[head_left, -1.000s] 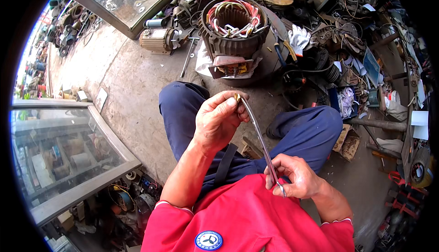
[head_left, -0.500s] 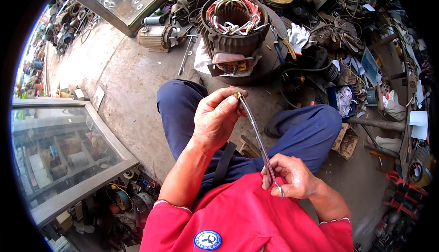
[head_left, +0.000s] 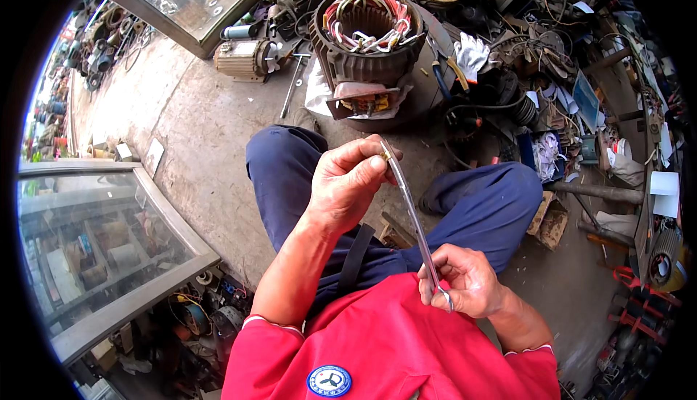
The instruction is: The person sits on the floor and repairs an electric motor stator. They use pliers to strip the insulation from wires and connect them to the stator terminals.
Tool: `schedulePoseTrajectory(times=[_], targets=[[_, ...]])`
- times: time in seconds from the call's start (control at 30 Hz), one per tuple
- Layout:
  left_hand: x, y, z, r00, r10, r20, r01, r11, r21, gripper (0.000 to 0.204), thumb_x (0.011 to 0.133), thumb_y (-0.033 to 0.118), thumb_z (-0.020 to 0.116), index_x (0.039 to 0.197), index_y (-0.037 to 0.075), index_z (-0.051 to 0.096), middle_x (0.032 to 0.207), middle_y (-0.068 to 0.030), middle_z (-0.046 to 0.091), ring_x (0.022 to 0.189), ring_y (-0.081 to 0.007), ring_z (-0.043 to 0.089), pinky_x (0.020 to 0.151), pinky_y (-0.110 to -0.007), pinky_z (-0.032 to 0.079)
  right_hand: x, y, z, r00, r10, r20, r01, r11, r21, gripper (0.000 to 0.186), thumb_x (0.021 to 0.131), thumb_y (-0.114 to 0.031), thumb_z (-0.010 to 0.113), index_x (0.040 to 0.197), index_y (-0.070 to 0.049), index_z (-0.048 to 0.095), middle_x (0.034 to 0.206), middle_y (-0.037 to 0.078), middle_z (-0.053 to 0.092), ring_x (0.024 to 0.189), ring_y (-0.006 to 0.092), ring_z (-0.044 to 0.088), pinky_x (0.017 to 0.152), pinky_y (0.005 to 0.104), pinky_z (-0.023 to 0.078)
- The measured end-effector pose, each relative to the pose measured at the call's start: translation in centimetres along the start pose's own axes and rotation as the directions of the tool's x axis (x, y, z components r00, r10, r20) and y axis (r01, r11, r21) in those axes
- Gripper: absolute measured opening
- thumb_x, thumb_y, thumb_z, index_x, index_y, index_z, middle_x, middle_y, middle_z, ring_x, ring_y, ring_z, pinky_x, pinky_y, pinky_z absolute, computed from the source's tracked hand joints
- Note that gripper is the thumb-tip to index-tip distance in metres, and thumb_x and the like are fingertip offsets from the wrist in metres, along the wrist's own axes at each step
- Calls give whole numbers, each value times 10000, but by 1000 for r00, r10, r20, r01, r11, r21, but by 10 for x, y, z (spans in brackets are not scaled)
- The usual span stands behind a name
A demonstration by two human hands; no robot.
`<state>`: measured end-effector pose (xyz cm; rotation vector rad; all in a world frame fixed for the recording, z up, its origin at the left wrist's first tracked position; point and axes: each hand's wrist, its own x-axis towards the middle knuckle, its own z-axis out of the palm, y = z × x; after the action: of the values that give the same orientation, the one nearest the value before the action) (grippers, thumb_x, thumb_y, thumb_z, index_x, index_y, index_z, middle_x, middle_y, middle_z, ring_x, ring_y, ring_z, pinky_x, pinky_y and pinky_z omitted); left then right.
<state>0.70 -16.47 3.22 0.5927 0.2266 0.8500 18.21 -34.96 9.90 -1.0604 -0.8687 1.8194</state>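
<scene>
A long, slender silvery tool (head_left: 414, 215), with a curved loop at its near end, slants between my hands above my lap. My right hand (head_left: 465, 284) is closed around its near end, beside the loop. At the far end, my left hand (head_left: 352, 178) pinches a small brass-coloured piece (head_left: 385, 154) between thumb and fingers, right against the tool's tip. Most of that piece is hidden by the fingers. Beyond my hands stands a ribbed motor housing (head_left: 370, 62), open at the top, with red and white wires (head_left: 367, 19) looped around its inside.
Pliers (head_left: 444, 73) and a white glove (head_left: 472, 55) lie right of the housing. A small motor (head_left: 243, 59) and a T-handled tool (head_left: 292, 84) rest to its left. A glass-panelled frame (head_left: 174, 218) stands at my left. Cluttered parts and a pipe (head_left: 595, 193) are at the right.
The tool's far tip now reaches slightly up past my left fingers, and less of the brass-coloured piece shows. My right hand keeps its hold. The view has shifted slightly.
</scene>
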Motion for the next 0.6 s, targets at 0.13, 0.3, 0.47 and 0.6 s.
schedulePoseTrajectory(times=[0.13, 0.3, 0.47, 0.6], targets=[[2, -2, 2, 1000, 15, 2, -15, 1000, 14, 211, 934, 103, 713, 1101, -26, 706, 1073, -108, 674, 922, -186, 648, 806, -348, 559, -1, 2, 5, 1000, -24, -19, 24, 1000, 5, 403, 863, -153, 802, 1100, 61, 557, 901, 122, 675, 798, 173, 674, 736, 302, 545], [3, -1, 0, 1000, 16, -9, -16, 998, 65, 211, 933, 111, 716, 1092, -29, 703, 1053, -105, 683, 894, -177, 649, 790, -335, 559, 1, 0, 5, 999, -23, -33, 20, 997, -72, 378, 867, -129, 796, 1093, 58, 558, 895, 120, 675, 789, 170, 674, 733, 304, 546], [2, 2, 0, 998, 1, -65, 6, 995, 103, 185, 923, 104, 702, 1067, -14, 699, 1022, -124, 652, 865, -235, 625, 768, -363, 513, 2, 0, 6, 999, -8, -47, 8, 1000, -16, 350, 872, -112, 795, 1069, 54, 557, 885, 119, 677, 782, 163, 677, 711, 288, 549], [1, 2, 0, 994, -37, -107, 50, 992, 114, 192, 932, 106, 679, 1084, -11, 678, 1012, -125, 647, 869, -234, 620, 746, -355, 501, 0, -2, 5, 997, 21, -72, -23, 999, -27, 337, 867, -97, 797, 1053, 41, 552, 881, 126, 680, 781, 163, 680, 707, 285, 556]])
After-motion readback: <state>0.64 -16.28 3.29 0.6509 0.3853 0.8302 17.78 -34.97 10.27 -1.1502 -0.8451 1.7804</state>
